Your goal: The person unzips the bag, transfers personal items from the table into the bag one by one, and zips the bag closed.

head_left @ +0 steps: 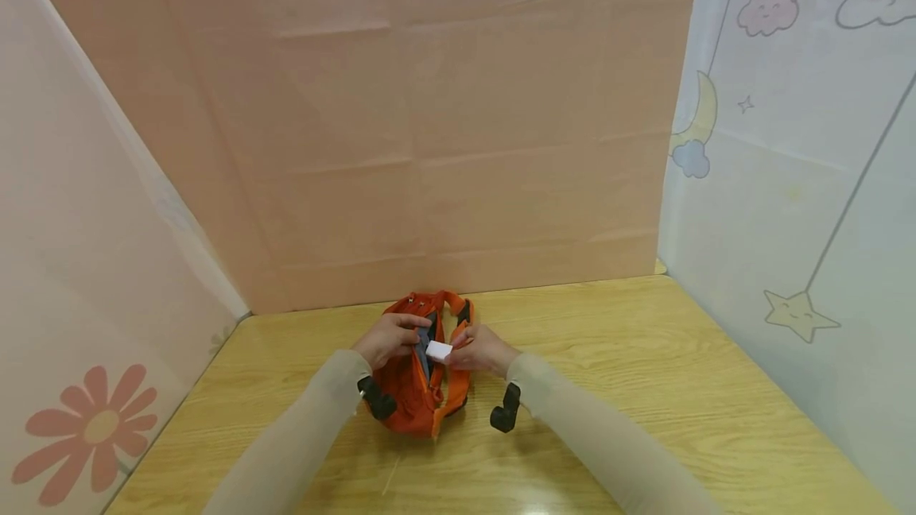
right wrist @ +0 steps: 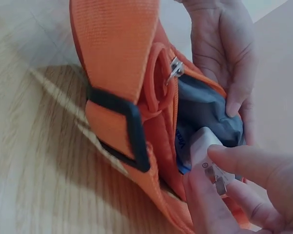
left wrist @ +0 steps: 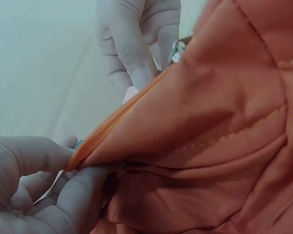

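Note:
An orange waist bag [head_left: 411, 404] lies on the table with its zipped mouth open, showing a grey lining [right wrist: 200, 105]. At the left side of the mouth, my left hand [head_left: 389, 338] pinches the fabric edge beside the orange zipper [left wrist: 110, 127] between thumb and fingers. My right hand [head_left: 488, 350] grips a white charger plug [right wrist: 201, 142], whose metal prongs [right wrist: 219, 183] point back toward the palm. The plug's far end is at the opening, over the lining. In the left wrist view the raised bag edge hides most of it.
A wide orange strap [right wrist: 115, 44] with a black buckle [right wrist: 134, 131] runs along the bag's right side. The wooden table [head_left: 608, 388] meets a peach backdrop [head_left: 429, 141] behind, and patterned white sheets [head_left: 809, 205] stand at both sides.

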